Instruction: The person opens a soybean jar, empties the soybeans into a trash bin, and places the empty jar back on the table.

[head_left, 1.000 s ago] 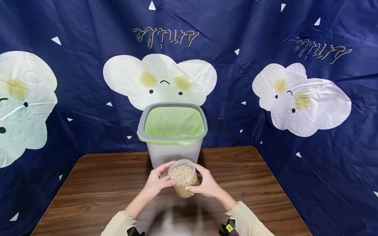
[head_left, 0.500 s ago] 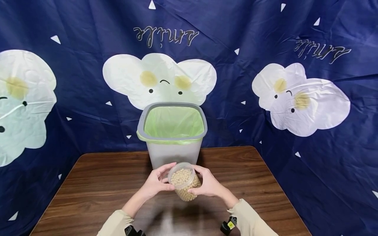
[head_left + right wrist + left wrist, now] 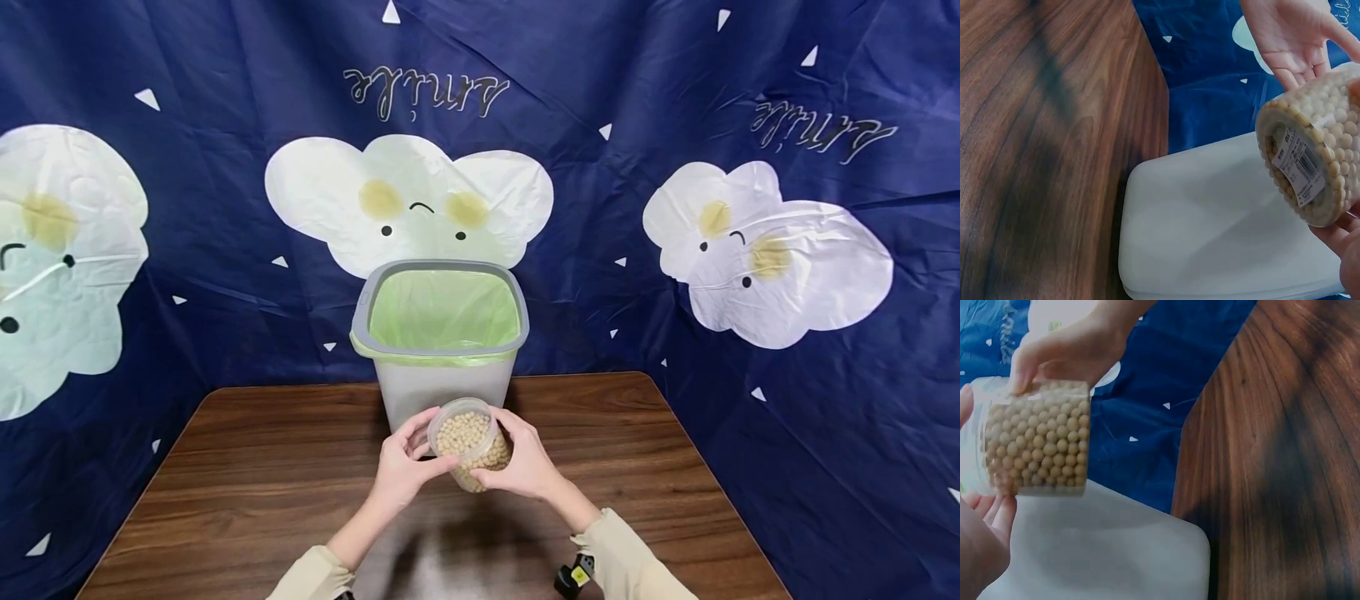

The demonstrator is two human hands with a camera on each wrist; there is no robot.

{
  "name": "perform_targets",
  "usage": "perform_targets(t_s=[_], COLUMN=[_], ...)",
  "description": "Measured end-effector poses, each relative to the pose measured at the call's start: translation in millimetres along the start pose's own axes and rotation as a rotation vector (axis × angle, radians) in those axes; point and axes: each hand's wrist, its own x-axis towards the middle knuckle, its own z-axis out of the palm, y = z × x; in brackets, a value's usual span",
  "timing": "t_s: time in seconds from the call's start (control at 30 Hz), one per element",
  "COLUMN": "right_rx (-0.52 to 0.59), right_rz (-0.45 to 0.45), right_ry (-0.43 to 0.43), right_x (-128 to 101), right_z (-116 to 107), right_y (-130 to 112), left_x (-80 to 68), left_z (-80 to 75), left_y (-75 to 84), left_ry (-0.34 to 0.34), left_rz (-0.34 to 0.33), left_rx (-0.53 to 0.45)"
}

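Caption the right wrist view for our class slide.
A clear jar of beige balls, tilted, shows its base label; pale bin behind.

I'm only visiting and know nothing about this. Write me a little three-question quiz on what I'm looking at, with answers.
1. Which touches the clear plastic jar of beige balls?
A) Left hand only
B) Right hand only
C) Both hands

2. True or false: a barcode label is on the jar's bottom.

3. Fill the gap: the whitish bin beyond the jar has a ____ plastic liner.

Key:
1. C: left hand and right hand.
2. True.
3. Green.
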Motion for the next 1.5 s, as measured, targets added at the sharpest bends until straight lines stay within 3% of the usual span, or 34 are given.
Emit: perform_targets(t_s=[0.1, 0.23, 0.37, 0.5, 0.57, 0.63, 0.7, 0.83, 0.93, 1.07, 1.27, 1.5], right_rx=[-0.027, -0.063, 0.038, 0.176, 0.187, 0.186, 0.180, 0.155, 0.132, 0.127, 0.098, 0.068], right_rz=[0.000, -0.010, -0.020, 0.014, 0.021, 0.029, 0.026, -0.001, 0.002, 0.025, 0.025, 0.001], right_ry=[0.029, 0.068, 0.046, -0.070, -0.124, -0.144, -0.133, -0.077, -0.049, -0.031, -0.003, 0.027], right_x=[0.2, -0.3, -2.0, -4.8, -5.6, -5.5, -4.1, -0.3, 0.6, 0.1, -1.2, -3.8], right_z=[2.6, 3.6, 0.8, -2.2, -2.6, -3.1, -4.0, -6.0, -6.0, -6.0, -9.7, -13.9], right_y=[0.1, 1.0, 2.2, 2.3, 0.1, -6.0, -15.2, -32.6, -37.1, -36.4, -34.7, -29.4], left_x=[-1.3, -1.8, 1.0, 6.1, 7.6, 7.9, 7.6, 7.2, 7.9, 8.2, 6.3, 2.0], left_z=[3.8, 4.1, -10.1, -26.2, -29.6, -29.9, -28.4, -22.9, -20.6, -24.1, -42.9, -69.5], left_y=[3.4, 6.4, 4.5, -0.6, -2.7, -3.7, -3.6, 1.5, 6.0, 10.0, 11.2, 9.8], left_ry=[0.054, 0.029, -0.104, -0.304, -0.391, -0.428, -0.411, -0.285, -0.196, -0.131, -0.071, -0.083], left_rz=[-0.014, -0.021, 0.004, 0.056, 0.075, 0.073, 0.081, 0.091, 0.080, 0.045, 0.030, 0.086], left_rx=[0.035, 0.064, 0.014, -0.101, -0.125, -0.139, -0.132, -0.096, -0.059, -0.037, -0.012, 0.025])
